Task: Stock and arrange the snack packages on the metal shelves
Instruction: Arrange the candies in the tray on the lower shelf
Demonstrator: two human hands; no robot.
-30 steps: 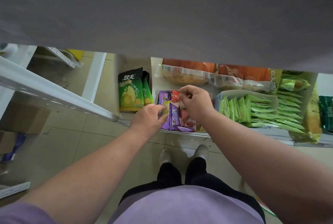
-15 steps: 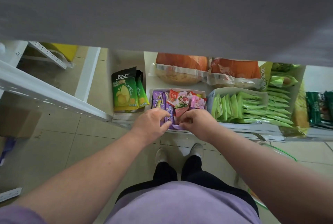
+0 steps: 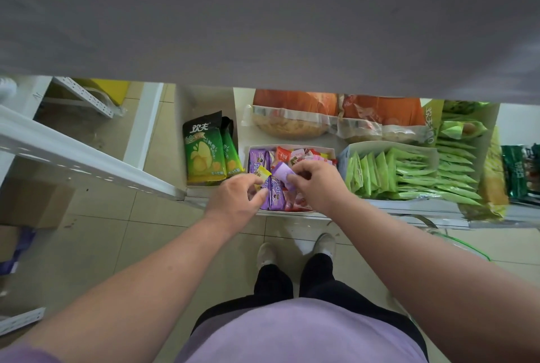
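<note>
A white cardboard box point(image 3: 327, 148) on the low metal shelf point(image 3: 409, 210) holds several small purple, red and pink snack packets. My right hand point(image 3: 317, 184) pinches a purple packet point(image 3: 282, 173) lifted above the box. Beside it, my left hand point(image 3: 238, 202) pinches a small yellow packet point(image 3: 262, 173) at the box's left front. More purple packets point(image 3: 276, 191) stand upright under my fingers.
Green chip bags point(image 3: 203, 149) stand left of the box. A box of light green sachets point(image 3: 391, 175) sits to the right, orange bags point(image 3: 295, 111) behind. A grey upper shelf point(image 3: 263, 17) covers the top. A white shelf rail point(image 3: 73, 155) runs on the left over tiled floor.
My right hand has come up out of the box front with a purple packet. My left hand now pinches a yellow packet instead of resting on the purple ones.
</note>
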